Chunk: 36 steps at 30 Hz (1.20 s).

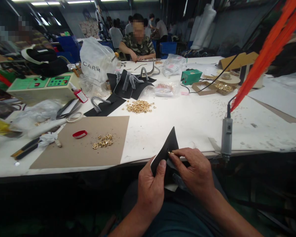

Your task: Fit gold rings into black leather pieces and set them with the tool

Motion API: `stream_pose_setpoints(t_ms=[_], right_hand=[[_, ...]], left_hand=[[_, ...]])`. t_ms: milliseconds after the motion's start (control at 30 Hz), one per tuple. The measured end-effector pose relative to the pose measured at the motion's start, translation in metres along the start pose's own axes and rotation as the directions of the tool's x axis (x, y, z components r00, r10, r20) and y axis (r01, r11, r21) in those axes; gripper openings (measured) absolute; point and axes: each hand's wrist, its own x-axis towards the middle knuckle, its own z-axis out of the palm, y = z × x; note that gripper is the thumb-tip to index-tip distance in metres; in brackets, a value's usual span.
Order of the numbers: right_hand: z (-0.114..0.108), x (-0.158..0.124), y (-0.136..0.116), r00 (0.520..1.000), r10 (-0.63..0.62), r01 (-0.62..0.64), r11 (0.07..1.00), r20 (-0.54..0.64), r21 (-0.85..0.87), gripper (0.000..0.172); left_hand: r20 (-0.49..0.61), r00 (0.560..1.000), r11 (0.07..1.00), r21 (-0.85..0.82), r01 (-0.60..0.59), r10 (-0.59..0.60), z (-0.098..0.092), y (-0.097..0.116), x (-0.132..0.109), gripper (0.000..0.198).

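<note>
My left hand (pixel 150 187) is closed around a black, pointed piece of leather-like material (pixel 168 146), thumb pressed on its face, held above my lap at the table's near edge. My right hand (pixel 196 169) pinches a small gold metal fitting (pixel 171 152) against the black piece. A small heap of gold fittings (pixel 103 141) lies on a brown cardboard sheet (pixel 88 151) to the left. A bigger heap of gold fittings (pixel 139 106) rests farther back on the white table (pixel 187 121).
A grey handheld tool (pixel 227 135) with a cable stands at the table edge right of my hands. Black pieces with grey straps (pixel 130 84), plastic bags, a green-panelled machine (pixel 41 86), a red ring (pixel 80 134) and a green box (pixel 191 76) lie around. A seated person (pixel 138 41) works at the far side.
</note>
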Motion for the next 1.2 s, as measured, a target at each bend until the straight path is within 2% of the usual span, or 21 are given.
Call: stream_pose_setpoints(t_ms=[167, 333, 500, 633, 700, 767, 833, 900, 933, 967, 1000, 1067, 1100, 1133, 1200], right_hand=[[-0.005, 0.003, -0.013, 0.999, -0.043, 0.042, 0.998, -0.029, -0.050, 0.006], [-0.009, 0.002, -0.029, 0.998, -0.053, 0.052, 0.998, -0.022, -0.025, 0.011], [-0.019, -0.002, -0.045, 0.995, -0.053, 0.045, 0.995, 0.088, 0.093, 0.047], [-0.030, -0.005, -0.054, 0.979, -0.099, 0.075, 0.988, 0.180, 0.133, 0.072], [-0.030, -0.008, -0.057, 0.969, -0.148, 0.122, 0.983, 0.200, 0.137, 0.079], [-0.028, -0.012, -0.058, 0.967, -0.169, 0.149, 0.982, 0.191, 0.113, 0.079], [-0.025, -0.016, -0.058, 0.979, -0.156, 0.146, 0.986, 0.135, 0.075, 0.072], [-0.024, -0.019, -0.058, 0.987, -0.149, 0.144, 0.987, 0.067, 0.068, 0.062], [-0.026, -0.021, -0.058, 0.987, -0.155, 0.151, 0.985, 0.044, 0.084, 0.059], [-0.029, -0.022, -0.058, 0.985, -0.167, 0.163, 0.981, 0.034, 0.109, 0.058], [-0.033, -0.023, -0.058, 0.982, -0.186, 0.179, 0.974, 0.038, 0.138, 0.057], [-0.043, -0.024, -0.058, 0.968, -0.243, 0.228, 0.955, 0.060, 0.189, 0.056], [-0.048, -0.025, -0.058, 0.958, -0.278, 0.257, 0.943, 0.077, 0.210, 0.055], [-0.052, -0.027, -0.057, 0.947, -0.308, 0.281, 0.932, 0.095, 0.228, 0.054], [-0.059, -0.031, -0.055, 0.933, -0.337, 0.296, 0.918, 0.127, 0.263, 0.051]], left_hand=[[-0.014, 1.000, 0.998, 0.059, -0.025, 0.025, -0.003, 0.001, -0.007, 0.042], [-0.040, 0.997, 0.997, 0.041, -0.070, 0.072, -0.007, 0.001, -0.017, 0.042], [-0.088, 0.989, 0.992, 0.007, -0.122, 0.122, -0.009, 0.010, -0.027, 0.044], [-0.134, 0.977, 0.983, -0.050, -0.175, 0.167, -0.007, 0.021, -0.035, 0.059], [-0.151, 0.954, 0.962, -0.040, -0.269, 0.260, -0.008, 0.021, -0.038, 0.063], [-0.117, 0.901, 0.909, 0.029, -0.416, 0.417, -0.011, 0.018, -0.040, 0.066], [-0.034, 0.834, 0.833, 0.071, -0.548, 0.551, -0.014, 0.014, -0.041, 0.071], [0.024, 0.784, 0.783, 0.037, -0.620, 0.620, -0.016, 0.012, -0.043, 0.070], [0.023, 0.788, 0.788, -0.003, -0.616, 0.616, -0.016, 0.012, -0.044, 0.065], [0.006, 0.815, 0.814, -0.056, -0.578, 0.579, -0.016, 0.014, -0.046, 0.059], [-0.022, 0.863, 0.856, -0.121, -0.503, 0.504, -0.016, 0.016, -0.047, 0.053], [-0.065, 0.960, 0.925, -0.258, -0.280, 0.273, -0.016, 0.022, -0.049, 0.042], [-0.072, 0.985, 0.936, -0.308, -0.173, 0.158, -0.016, 0.025, -0.050, 0.041], [-0.076, 0.994, 0.936, -0.336, -0.099, 0.078, -0.018, 0.027, -0.049, 0.046], [-0.097, 0.995, 0.942, -0.331, -0.054, 0.023, -0.022, 0.030, -0.047, 0.063]])
